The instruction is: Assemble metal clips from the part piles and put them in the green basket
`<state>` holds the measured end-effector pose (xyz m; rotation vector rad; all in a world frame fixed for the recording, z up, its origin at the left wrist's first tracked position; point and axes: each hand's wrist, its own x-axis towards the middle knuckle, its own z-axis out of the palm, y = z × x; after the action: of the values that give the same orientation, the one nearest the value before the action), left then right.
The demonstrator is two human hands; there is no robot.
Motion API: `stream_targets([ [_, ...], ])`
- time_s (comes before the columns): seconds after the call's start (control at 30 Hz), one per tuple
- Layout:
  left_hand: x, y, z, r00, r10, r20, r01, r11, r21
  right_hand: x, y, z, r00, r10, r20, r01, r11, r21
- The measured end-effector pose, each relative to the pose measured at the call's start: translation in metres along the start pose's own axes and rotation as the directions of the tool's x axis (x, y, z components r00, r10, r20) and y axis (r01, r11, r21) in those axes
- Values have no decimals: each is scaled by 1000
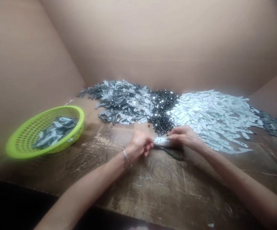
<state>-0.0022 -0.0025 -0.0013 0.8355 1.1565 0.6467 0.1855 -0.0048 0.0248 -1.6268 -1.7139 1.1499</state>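
My left hand [140, 143] and my right hand [183, 136] meet over the middle of the worn wooden table [167, 191]. Both are closed in a pinch on a small flat silver metal piece [160, 140] held between them. A metal bangle [126, 157] sits on my left wrist. A thin dark tool or strip [170, 152] lies on the table just under the hands. Right behind my hands is a pile of small black parts [163, 110].
A lime-green plastic basket [28, 143] at the left holds several grey metal pieces. A heap of dark grey metal plates [121, 100] lies at the back left, a wide heap of pale silver strips [215, 115] at the right. Brown cardboard walls [152, 41] enclose the table.
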Motion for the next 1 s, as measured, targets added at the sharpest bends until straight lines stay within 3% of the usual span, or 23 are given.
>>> stream_targets([
  [0.17,1,-1,-2,999,-26,23,25,999,44,0,-6,-14,964,143,225,-152,988,27],
  [0.33,1,-2,-2,999,-28,28,26,997,70,-3,-2,-8,968,126,216,-160,976,148],
  [0.4,1,-4,-2,999,-11,38,8,996,91,-4,-1,-4,983,84,163,-107,985,138],
  [0.5,1,-7,0,999,-10,45,4,993,121,-4,-2,2,995,-72,70,67,995,68],
  [0.63,-2,-8,9,999,-44,25,41,992,121,-3,-2,13,957,-291,9,291,956,-43],
  [1.0,-3,-10,16,999,25,31,-27,997,69,-9,9,29,855,-516,47,495,785,-374],
])
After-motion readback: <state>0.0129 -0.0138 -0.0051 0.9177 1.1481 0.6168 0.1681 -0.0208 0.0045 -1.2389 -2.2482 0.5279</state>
